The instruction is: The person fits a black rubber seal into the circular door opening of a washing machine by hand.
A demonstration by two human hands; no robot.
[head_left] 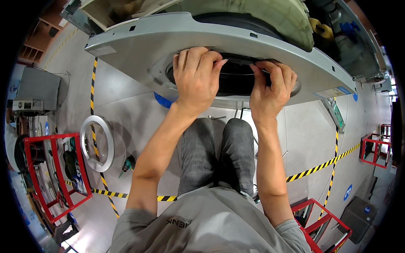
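A front-loading washing machine stands before me, its top off and its grey front panel (139, 48) facing me. Part of the pale tub (274, 21) shows behind the panel. Around the round door opening runs a black rubber door gasket (236, 89). At the upper left of that opening, my left hand (195, 80) has its fingers curled over the rim, thumb and fingertips pinching the gasket edge. My right hand (272, 86) grips the same edge at the upper right, thumb toward the middle. Fingers partly hide the rim; a thin line crosses the opening between them.
The round door (109, 143) lies on the floor at left, near a green-and-black hand tool (128, 164). Red metal frames (55, 177) stand left and lower right (322, 215). A small metal tool (217, 117) lies beyond my knees. Striped tape (312, 170) crosses the floor.
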